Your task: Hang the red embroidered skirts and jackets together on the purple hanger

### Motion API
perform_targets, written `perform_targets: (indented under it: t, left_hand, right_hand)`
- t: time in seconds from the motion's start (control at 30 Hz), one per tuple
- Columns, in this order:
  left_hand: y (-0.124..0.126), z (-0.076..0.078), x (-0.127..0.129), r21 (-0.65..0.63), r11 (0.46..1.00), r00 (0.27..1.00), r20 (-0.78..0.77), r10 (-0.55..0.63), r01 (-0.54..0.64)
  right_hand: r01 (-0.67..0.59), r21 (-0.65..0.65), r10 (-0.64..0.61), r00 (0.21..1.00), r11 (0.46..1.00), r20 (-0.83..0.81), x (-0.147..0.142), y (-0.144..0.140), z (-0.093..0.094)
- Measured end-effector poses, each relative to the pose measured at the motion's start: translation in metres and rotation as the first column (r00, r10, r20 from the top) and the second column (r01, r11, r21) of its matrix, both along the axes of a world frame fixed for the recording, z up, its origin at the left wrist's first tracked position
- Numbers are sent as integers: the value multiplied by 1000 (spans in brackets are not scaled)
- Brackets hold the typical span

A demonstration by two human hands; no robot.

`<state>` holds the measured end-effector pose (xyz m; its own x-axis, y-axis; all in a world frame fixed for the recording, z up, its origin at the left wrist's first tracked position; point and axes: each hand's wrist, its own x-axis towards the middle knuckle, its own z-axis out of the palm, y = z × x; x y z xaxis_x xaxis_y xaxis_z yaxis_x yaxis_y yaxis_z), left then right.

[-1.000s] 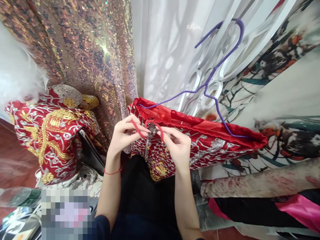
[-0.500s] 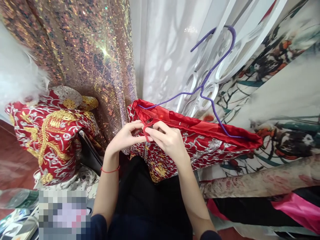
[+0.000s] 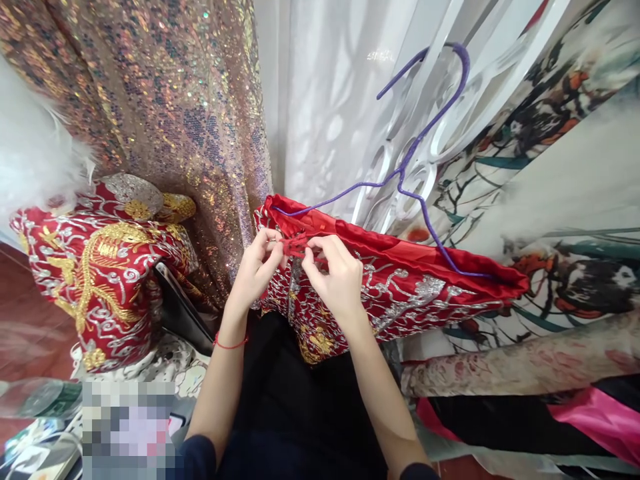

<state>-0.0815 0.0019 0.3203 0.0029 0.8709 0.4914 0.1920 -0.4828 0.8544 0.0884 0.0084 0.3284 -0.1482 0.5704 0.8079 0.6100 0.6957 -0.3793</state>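
Observation:
A red skirt (image 3: pixel 410 293) with silver and gold embroidery hangs by its waistband from a purple hanger (image 3: pixel 419 143). Across its upper edge runs a thin red cord (image 3: pixel 296 245), which seems to be looped or knotted between my hands. My left hand (image 3: pixel 257 263) pinches the cord on the left side. On the right, my right hand (image 3: pixel 336 270) pinches it between thumb and forefinger. Both hands are close together just in front of the waistband, and the exact lie of the cord between the fingertips is too small to make out.
At the left lies a folded red embroidered garment (image 3: pixel 107 280) beside white feathers (image 3: pixel 40 143). Sequined fabric (image 3: pixel 190 93) hangs behind. A white openwork frame (image 3: pixel 430 167) and patterned cloth (image 3: pixel 580 267) stand at the right. A plastic bottle (image 3: pixel 45 397) lies lower left.
My hands have moved apart slightly, drawing the red cord sideways; its hanging loop is now pulled in closer to the waistband. The skirt and hanger stay nearly still.

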Motion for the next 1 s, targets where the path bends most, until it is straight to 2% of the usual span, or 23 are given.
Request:
perform_targets:
  t: [0.13, 0.33, 0.57, 0.7, 0.83, 0.93, 1.0]
  left_hand:
    - [7, -1, 0, 96, 977, 972, -124, 200, -189]
    - [16, 1, -1, 192, 901, 875, -226, 427, -390]
    - [30, 1, -4, 328, 738, 658, -336, 674, -589]
    - [44, 5, -10, 370, 684, 610, -311, 729, -629]
    - [62, 7, -17, 406, 693, 634, -291, 716, -596]
    - [67, 8, -23, 454, 762, 714, -320, 623, -461]
    - [67, 11, -28, 467, 815, 796, -315, 516, -344]
  right_hand:
    - [112, 39, -111, 993, 993, -24, 7, 4, 0]
    - [250, 142, -251, 968, 958, -13, 17, 13, -1]
    - [340, 267, -353, 936, 902, -1, 28, 17, 2]
    - [346, 317, -375, 926, 883, 35, 37, 20, 1]
    - [373, 301, -407, 912, 878, 56, 38, 24, -1]
    - [353, 273, -389, 917, 895, 89, 41, 15, 1]
    - [234, 327, -297, 942, 916, 157, 52, 0, -1]
